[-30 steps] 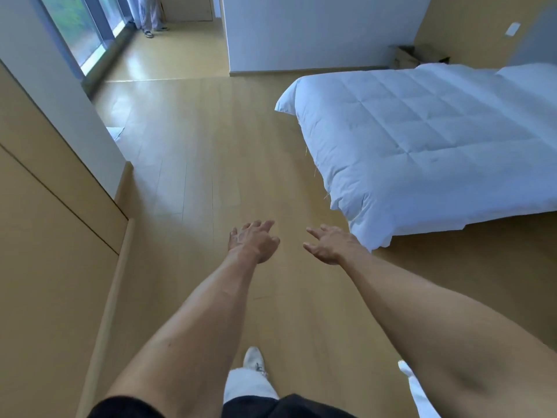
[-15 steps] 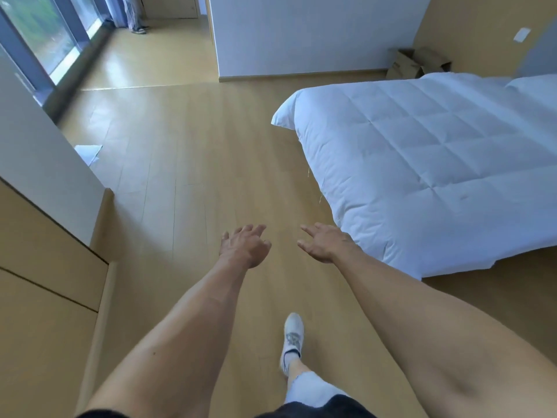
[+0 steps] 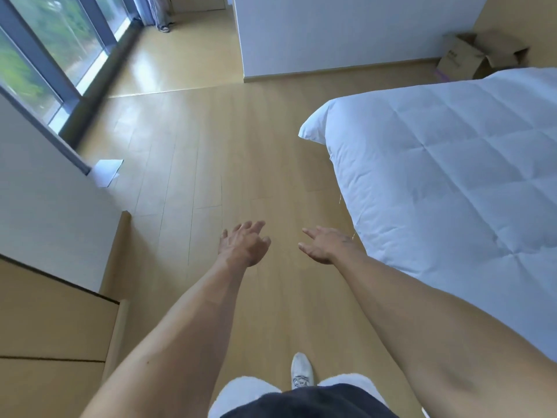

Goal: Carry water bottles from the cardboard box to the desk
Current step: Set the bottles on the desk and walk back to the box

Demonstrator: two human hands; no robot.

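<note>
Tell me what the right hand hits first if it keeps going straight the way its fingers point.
Probably nothing soon. The right hand is open and empty, fingers pointing ahead and slightly left over bare wooden floor. That line passes left of the bed; the white wall looks like the first obstacle, though depth is unclear.

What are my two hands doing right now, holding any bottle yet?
Left hand: open, fingers loosely spread, holding nothing.
Right hand: open, fingers extended, holding nothing.
No bottle in view; the cardboard box sits far off beyond the bed.
</note>
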